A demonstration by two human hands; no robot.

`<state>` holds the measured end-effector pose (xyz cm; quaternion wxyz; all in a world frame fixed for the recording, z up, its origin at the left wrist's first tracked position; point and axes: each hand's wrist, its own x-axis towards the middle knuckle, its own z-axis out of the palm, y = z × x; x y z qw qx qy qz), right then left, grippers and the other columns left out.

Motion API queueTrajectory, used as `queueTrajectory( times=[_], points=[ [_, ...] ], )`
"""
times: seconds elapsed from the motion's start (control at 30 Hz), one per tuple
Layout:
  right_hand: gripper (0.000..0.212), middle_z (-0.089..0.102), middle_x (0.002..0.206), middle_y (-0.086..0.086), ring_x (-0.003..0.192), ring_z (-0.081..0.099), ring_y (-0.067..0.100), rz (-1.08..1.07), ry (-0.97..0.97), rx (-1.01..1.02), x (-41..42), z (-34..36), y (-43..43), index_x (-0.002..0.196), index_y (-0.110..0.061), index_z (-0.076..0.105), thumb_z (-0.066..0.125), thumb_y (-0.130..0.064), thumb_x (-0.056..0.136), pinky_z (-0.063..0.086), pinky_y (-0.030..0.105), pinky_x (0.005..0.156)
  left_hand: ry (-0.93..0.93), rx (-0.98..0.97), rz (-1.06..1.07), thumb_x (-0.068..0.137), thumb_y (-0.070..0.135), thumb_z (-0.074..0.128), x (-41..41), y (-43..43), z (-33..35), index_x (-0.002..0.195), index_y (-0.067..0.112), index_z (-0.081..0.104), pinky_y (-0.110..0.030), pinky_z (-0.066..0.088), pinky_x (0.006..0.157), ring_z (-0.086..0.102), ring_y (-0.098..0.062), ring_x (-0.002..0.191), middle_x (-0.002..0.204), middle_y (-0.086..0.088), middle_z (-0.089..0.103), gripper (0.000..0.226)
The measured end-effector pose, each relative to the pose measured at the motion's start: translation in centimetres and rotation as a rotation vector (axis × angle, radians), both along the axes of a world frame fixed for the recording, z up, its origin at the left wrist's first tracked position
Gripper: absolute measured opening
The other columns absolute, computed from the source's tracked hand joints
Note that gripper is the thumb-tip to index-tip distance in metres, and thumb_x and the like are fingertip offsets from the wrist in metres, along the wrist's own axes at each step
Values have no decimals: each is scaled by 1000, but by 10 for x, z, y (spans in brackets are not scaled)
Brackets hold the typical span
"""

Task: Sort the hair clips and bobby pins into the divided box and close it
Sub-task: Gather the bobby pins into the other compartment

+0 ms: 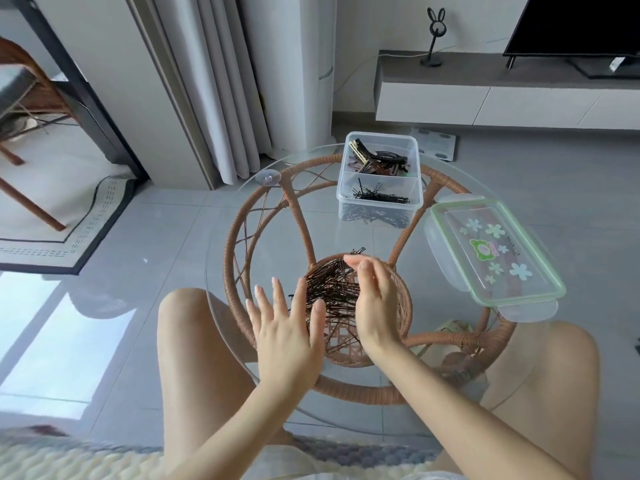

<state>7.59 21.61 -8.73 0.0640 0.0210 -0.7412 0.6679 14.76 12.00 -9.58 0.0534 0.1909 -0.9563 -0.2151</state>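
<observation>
Head view: both hands' fingers spread apart flanking bobby pins (334, 292), lid (495, 251) beside divided box (379, 178).

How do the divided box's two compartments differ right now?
The far compartment holds chunky hair clips, black, brown and one gold; the near compartment holds only thin black bobby pins. The far one looks heaped, the near one thinly covered. Both share one clear divided box, lid off.

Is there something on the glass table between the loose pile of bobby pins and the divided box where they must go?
Nothing visible. The glass between the bobby pins and the divided box is bare. The box is open, and its lid lies off to the right, out of that path.
</observation>
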Motion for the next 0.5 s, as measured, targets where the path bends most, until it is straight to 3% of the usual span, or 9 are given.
queueTrajectory(
  times=[0.13, 0.2, 0.27, 0.33, 0.5],
  points=[
    [33, 64, 113, -2, 96, 55, -7, 97, -33, 230, -39, 9, 18, 111, -13, 62, 34, -27, 98, 38, 6, 83, -18, 47, 41, 83, 61, -5, -30, 10, 1, 146, 29, 12, -46, -10, 116, -11, -40, 142, 157, -12, 3, 73],
    [36, 59, 127, 2, 119, 50, 11, 212, -44, 431, -53, 11, 25, 119, -14, 58, 32, -28, 99, 36, 24, 102, -32, 55, 51, 90, 56, 3, -40, 13, 2, 147, 25, 12, -45, -11, 116, -11, -39, 142, 157, -13, 2, 65],
    [37, 54, 134, 5, 132, 37, 15, 346, -28, 546, -53, 12, 26, 122, -12, 57, 30, -26, 99, 23, 34, 114, -26, 51, 53, 93, 51, 6, -46, 13, 2, 147, 22, 15, -44, -11, 115, -9, -38, 143, 157, -11, 4, 61],
    [35, 53, 134, 6, 128, 33, 5, 422, 24, 561, -42, 11, 26, 121, -11, 59, 33, -22, 99, 17, 22, 113, 26, 67, 0, 92, 46, 5, -53, 13, 3, 144, 18, 25, -41, -8, 116, -1, -33, 145, 156, -10, 13, 62],
    [32, 64, 122, 2, 110, 55, 3, 450, 51, 495, -15, 6, 40, 118, -12, 60, 38, -23, 97, 39, 9, 95, 169, 252, -124, 100, 29, 16, -67, 20, 12, 122, 7, 56, -34, 11, 118, 24, -25, 142, 141, -12, 47, 51]
  ],
)
